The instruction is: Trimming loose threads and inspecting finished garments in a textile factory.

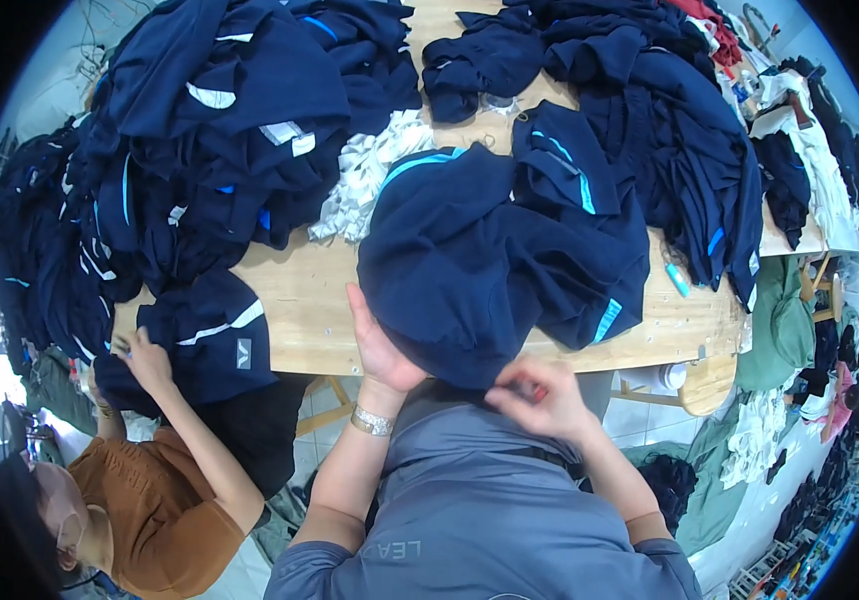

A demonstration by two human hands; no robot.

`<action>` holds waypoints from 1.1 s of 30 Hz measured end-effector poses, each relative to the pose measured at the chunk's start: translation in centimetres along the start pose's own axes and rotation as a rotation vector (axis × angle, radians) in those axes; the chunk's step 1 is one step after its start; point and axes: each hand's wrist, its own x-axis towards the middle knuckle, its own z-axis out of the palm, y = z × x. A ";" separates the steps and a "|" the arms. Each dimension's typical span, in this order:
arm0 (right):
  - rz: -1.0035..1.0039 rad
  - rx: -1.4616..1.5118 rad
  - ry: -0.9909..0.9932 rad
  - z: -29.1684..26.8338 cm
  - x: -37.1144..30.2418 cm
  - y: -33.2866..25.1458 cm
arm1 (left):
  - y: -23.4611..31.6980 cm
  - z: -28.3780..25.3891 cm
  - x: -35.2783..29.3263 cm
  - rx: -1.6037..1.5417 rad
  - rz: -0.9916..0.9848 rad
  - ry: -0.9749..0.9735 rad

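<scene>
A navy garment (pixel 439 260) with light-blue trim lies bunched at the table's near edge and hangs toward my lap. Against its left side rests my left hand (pixel 385 350), palm turned up; the digit that shows is stretched out, the others are hidden by the cloth. My right hand (pixel 549 400) is closed at the garment's lower right edge, with a small red thing (pixel 540 393) showing between its fingers. The kind of that red thing cannot be made out. Joined to or lying against the garment is more navy cloth (pixel 589 260) with light-blue stripes.
Big heaps of navy garments (pixel 219 100) fill the table's left, and more navy clothes (pixel 669 130) lie at right. White scraps (pixel 374 165) and a light-blue marker-like stick (pixel 677 280) lie on the wooden table (pixel 299 300). At left a co-worker (pixel 159 480) handles navy cloth.
</scene>
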 end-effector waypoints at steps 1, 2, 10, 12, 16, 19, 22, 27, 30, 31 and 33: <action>0.105 0.083 0.083 0.1 0.6 0.2 | 0.2 -0.2 -0.4 0.012 0.011 0.012; 0.131 0.132 0.201 0.2 1.6 0.9 | 0.5 -0.3 -0.5 0.016 0.012 0.018; 0.440 0.274 0.257 2.5 7.8 7.1 | 2.6 -1.2 -1.3 0.091 0.093 0.021; 0.476 0.236 0.119 2.9 7.9 7.4 | 3.0 -2.0 -1.4 0.079 0.108 0.002; 0.364 0.331 0.268 2.8 7.2 7.2 | 4.4 -4.9 -1.3 0.090 0.123 0.079; 0.270 0.405 0.473 1.4 6.2 6.3 | 5.6 -7.4 -1.4 0.393 0.175 0.273; 0.231 0.170 0.283 0.1 3.5 6.0 | 6.3 -8.3 -1.8 0.409 0.174 0.327; 0.288 -0.160 -0.430 -2.3 1.9 4.1 | 6.2 -6.7 -1.1 0.190 0.266 0.281; 0.203 -0.010 -0.330 -2.3 4.2 4.6 | 5.8 -6.2 -0.3 0.215 0.286 0.331; 0.152 0.079 -0.183 -2.0 5.7 4.8 | 5.7 -6.2 -0.1 0.301 0.285 0.390; 0.098 -0.065 0.060 -1.9 10.2 3.3 | 5.2 -5.4 -0.4 0.301 0.214 0.299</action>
